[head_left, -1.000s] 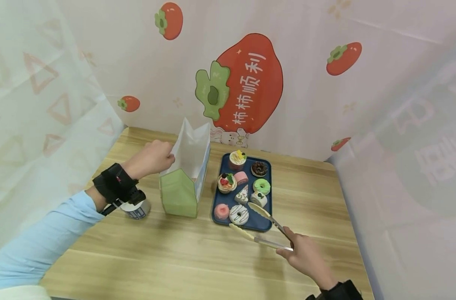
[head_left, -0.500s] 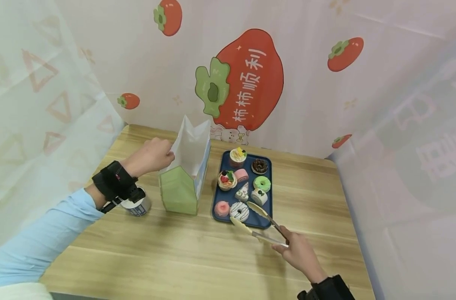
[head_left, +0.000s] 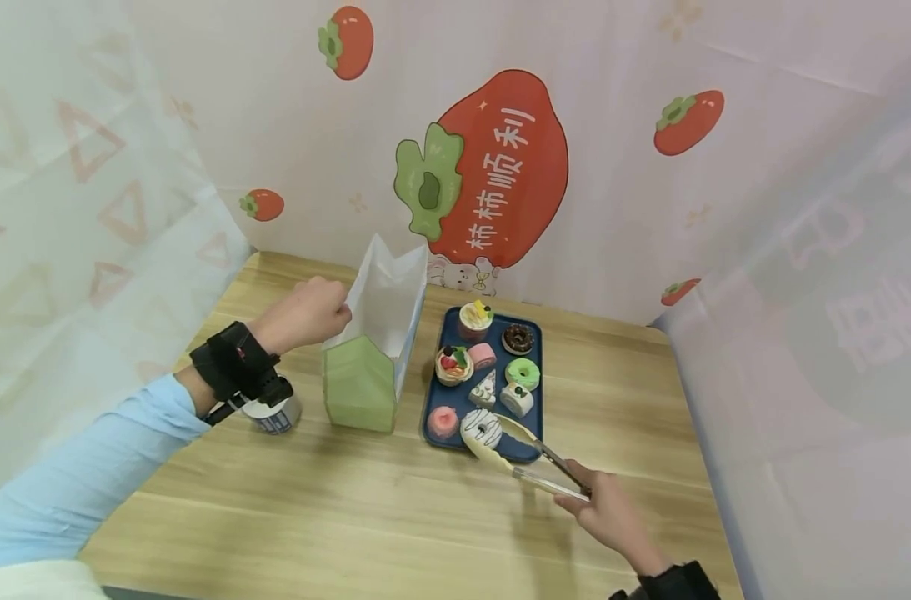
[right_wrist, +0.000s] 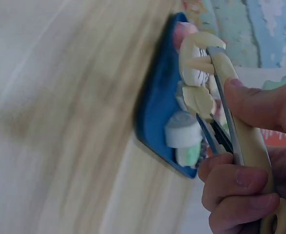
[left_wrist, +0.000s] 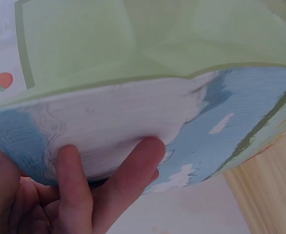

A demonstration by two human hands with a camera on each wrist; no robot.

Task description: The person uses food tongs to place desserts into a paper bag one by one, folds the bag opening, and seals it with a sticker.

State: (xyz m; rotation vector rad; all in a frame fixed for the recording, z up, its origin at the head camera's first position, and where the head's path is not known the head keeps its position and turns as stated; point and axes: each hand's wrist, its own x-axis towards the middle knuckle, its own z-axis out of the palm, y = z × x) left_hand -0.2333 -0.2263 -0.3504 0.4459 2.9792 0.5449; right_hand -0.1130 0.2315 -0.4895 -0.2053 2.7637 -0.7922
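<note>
My left hand (head_left: 308, 315) grips the left side of an open, upright green and blue paper bag (head_left: 359, 385). In the left wrist view, fingers (left_wrist: 135, 163) lie against the bag's blue-and-white printed side. My right hand (head_left: 613, 512) holds metal tongs (head_left: 548, 485) with cream-coloured scalloped tips. Those tips stand on both sides of a white donut (head_left: 482, 428) with dark icing lines, at the near end of a blue tray (head_left: 518, 452). From the right wrist view, one cream tip (right_wrist: 201, 64) overlaps the white donut, which is tilted up on its edge.
On the tray are a pink donut (head_left: 443, 422), a cake slice (head_left: 483, 390), a white roll (head_left: 517, 402), a green donut (head_left: 523, 373), a chocolate donut (head_left: 518, 338), a pink roll (head_left: 482, 356) and two cupcakes (head_left: 453, 365). A white tub (head_left: 275, 418) stands under my left wrist.
The tongs' tips have drawn closer together, from spread around the white donut to right at its sides. The donut has shifted slightly. My left hand still holds the bag.
</note>
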